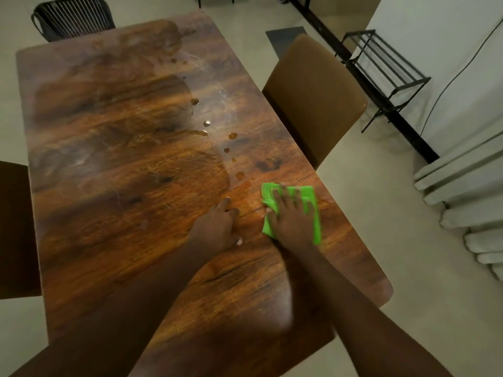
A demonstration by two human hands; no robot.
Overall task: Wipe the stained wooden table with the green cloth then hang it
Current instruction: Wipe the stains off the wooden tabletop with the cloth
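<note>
I judge this the wiping step: my right hand (291, 217) presses flat on the green cloth (314, 227) near the right edge of the surface (122, 213). My left hand (217, 227) rests open beside it. Next I should push forward through the brown drops (232, 135).

Glossy wooden table (136, 186) (wet-spotted); soft green cloth (313, 197).

Tally as I see it: 1 wooden table (122, 159). 1 green cloth (315, 224), nr right edge. 2 hands on surface: left hand (217, 225), right hand (290, 219). Brown drops (232, 135): at least 8, mid-surface twd right edge. Chairs: 1 black chair (73, 17) at far-left corner, 1 brown chair (313, 96) at right edge. 1 black rack (386, 74).
</note>
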